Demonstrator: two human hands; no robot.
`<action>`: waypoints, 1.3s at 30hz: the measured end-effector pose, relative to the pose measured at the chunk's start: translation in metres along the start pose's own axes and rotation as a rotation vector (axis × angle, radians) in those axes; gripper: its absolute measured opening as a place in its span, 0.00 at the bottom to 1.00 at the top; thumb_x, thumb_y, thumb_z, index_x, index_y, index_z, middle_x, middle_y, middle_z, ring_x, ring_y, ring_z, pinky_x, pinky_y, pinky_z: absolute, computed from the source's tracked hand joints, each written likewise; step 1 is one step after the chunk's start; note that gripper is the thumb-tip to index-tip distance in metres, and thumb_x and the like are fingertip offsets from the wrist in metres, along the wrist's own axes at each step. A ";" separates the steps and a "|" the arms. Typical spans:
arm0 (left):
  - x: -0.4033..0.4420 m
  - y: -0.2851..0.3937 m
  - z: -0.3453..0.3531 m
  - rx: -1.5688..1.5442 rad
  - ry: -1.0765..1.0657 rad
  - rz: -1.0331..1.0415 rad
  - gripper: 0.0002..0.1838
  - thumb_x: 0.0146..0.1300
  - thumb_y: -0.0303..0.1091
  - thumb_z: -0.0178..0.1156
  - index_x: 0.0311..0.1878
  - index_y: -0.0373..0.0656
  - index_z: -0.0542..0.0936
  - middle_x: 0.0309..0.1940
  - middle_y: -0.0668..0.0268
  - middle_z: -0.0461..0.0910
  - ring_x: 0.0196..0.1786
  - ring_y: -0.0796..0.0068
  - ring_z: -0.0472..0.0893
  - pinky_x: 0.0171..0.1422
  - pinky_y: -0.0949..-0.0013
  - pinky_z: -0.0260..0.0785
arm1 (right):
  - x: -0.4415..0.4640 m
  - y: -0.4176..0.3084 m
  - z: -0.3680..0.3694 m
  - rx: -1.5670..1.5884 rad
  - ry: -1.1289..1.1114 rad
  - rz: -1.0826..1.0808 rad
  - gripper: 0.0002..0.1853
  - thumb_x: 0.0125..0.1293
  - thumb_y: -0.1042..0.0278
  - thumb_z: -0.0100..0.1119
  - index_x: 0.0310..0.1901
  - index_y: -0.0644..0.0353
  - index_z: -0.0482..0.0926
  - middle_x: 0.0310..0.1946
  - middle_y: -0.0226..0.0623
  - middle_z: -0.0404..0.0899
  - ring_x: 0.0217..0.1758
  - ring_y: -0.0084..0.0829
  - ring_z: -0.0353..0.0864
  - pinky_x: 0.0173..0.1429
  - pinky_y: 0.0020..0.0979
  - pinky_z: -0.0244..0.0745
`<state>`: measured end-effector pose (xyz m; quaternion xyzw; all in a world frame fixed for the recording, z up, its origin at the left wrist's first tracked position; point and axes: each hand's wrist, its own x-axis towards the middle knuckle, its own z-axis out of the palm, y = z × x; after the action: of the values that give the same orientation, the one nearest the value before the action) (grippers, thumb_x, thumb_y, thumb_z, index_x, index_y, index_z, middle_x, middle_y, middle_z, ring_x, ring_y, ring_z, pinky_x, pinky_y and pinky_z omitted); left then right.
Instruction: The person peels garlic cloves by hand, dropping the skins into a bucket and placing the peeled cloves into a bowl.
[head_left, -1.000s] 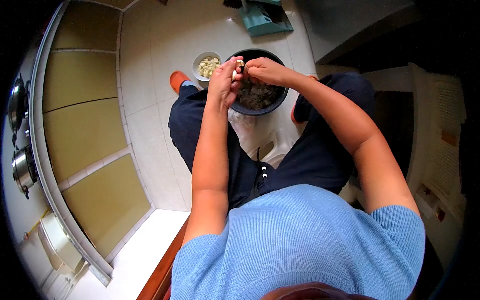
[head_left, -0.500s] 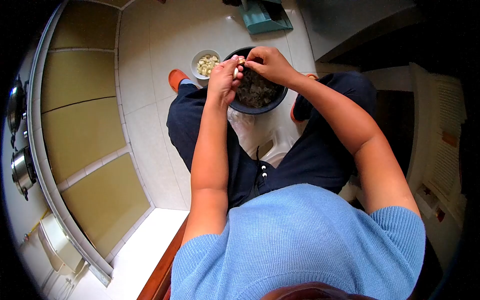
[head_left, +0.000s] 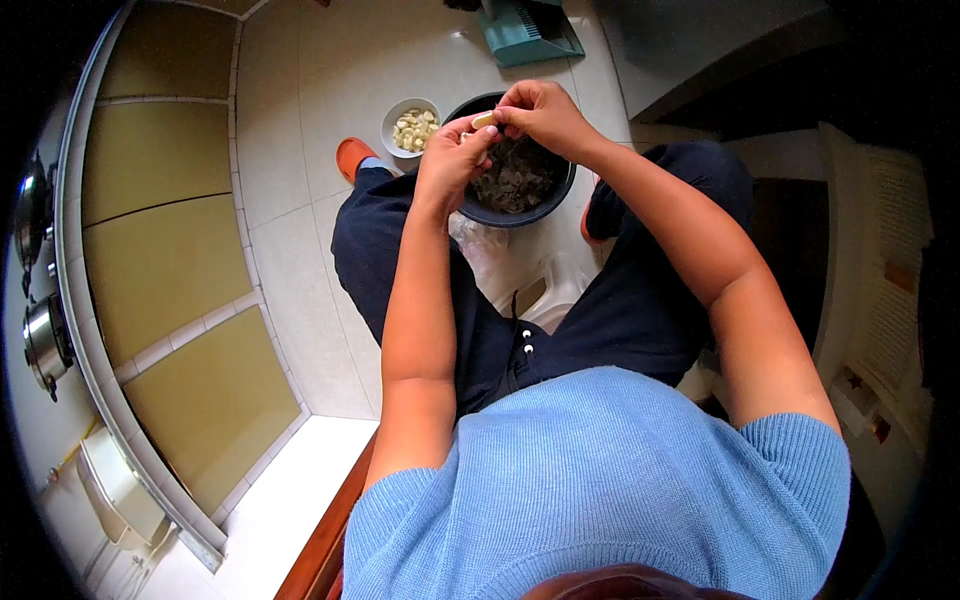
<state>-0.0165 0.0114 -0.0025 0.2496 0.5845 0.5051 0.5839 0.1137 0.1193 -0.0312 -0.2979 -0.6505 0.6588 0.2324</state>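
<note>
A pale garlic clove (head_left: 484, 121) is pinched in the fingers of my left hand (head_left: 450, 160), over the far left side of a black bucket (head_left: 545, 213). My right hand (head_left: 545, 115) meets it from the right, with thumb and fingertips closed at the clove's end. Whether a piece of skin is between those fingertips is too small to tell. Just left of the bucket stands a white bowl (head_left: 388, 128) with several peeled garlic cloves (head_left: 414, 130) in it. Dark, flaky matter (head_left: 515, 183) lies inside the bucket, partly hidden by my hands.
A teal dustpan (head_left: 530, 40) rests on the tiled floor beyond the bucket. Clear plastic (head_left: 480, 245) and a white plastic stool (head_left: 560, 285) show between my legs. Cabinets (head_left: 165, 270) line the left, with a metal pot (head_left: 45, 345) on the counter above.
The clove now shows more fully between my fingertips. My right hand has shifted slightly, and the left fingers have turned around the clove. The bowl and bucket stay in place.
</note>
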 end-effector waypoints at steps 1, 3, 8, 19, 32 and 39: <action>-0.001 0.000 0.000 0.029 -0.005 0.033 0.13 0.62 0.35 0.58 0.47 0.42 0.78 0.30 0.76 0.76 0.24 0.91 0.68 0.28 0.85 0.62 | -0.001 -0.001 0.000 0.057 -0.043 0.052 0.07 0.61 0.68 0.58 0.35 0.64 0.76 0.26 0.30 0.78 0.25 0.18 0.75 0.30 0.19 0.69; -0.002 -0.001 0.002 0.064 0.012 0.081 0.12 0.61 0.34 0.57 0.47 0.41 0.78 0.29 0.75 0.76 0.24 0.90 0.69 0.28 0.84 0.64 | -0.002 -0.004 -0.001 0.067 -0.080 0.079 0.07 0.61 0.68 0.57 0.33 0.63 0.76 0.25 0.28 0.76 0.24 0.17 0.72 0.29 0.19 0.68; -0.002 -0.011 0.003 0.138 0.044 0.165 0.11 0.61 0.32 0.57 0.44 0.39 0.80 0.27 0.73 0.76 0.25 0.88 0.71 0.27 0.82 0.65 | -0.003 -0.006 -0.002 -0.007 -0.130 0.133 0.09 0.62 0.66 0.56 0.29 0.60 0.73 0.21 0.23 0.70 0.22 0.15 0.66 0.26 0.18 0.62; -0.004 0.000 0.007 0.064 0.126 0.261 0.12 0.59 0.30 0.61 0.46 0.40 0.79 0.27 0.75 0.75 0.27 0.89 0.72 0.28 0.82 0.67 | 0.000 -0.012 -0.003 0.180 -0.177 0.145 0.08 0.62 0.63 0.57 0.31 0.58 0.76 0.21 0.23 0.70 0.22 0.14 0.65 0.26 0.17 0.61; 0.003 -0.009 -0.012 0.608 0.088 0.440 0.11 0.53 0.25 0.60 0.41 0.36 0.80 0.27 0.62 0.78 0.28 0.74 0.75 0.35 0.73 0.67 | -0.005 -0.017 -0.004 0.290 -0.214 0.275 0.06 0.60 0.66 0.54 0.30 0.57 0.74 0.21 0.23 0.69 0.20 0.14 0.64 0.24 0.17 0.60; 0.008 -0.017 -0.019 0.646 0.225 0.467 0.11 0.54 0.31 0.61 0.40 0.37 0.80 0.28 0.62 0.76 0.32 0.71 0.74 0.38 0.70 0.67 | -0.005 -0.021 -0.002 0.406 -0.184 0.299 0.05 0.59 0.68 0.54 0.28 0.58 0.72 0.24 0.28 0.73 0.23 0.16 0.70 0.29 0.18 0.66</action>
<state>-0.0308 0.0063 -0.0246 0.4889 0.7009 0.4388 0.2778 0.1171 0.1179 -0.0101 -0.2766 -0.4722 0.8272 0.1275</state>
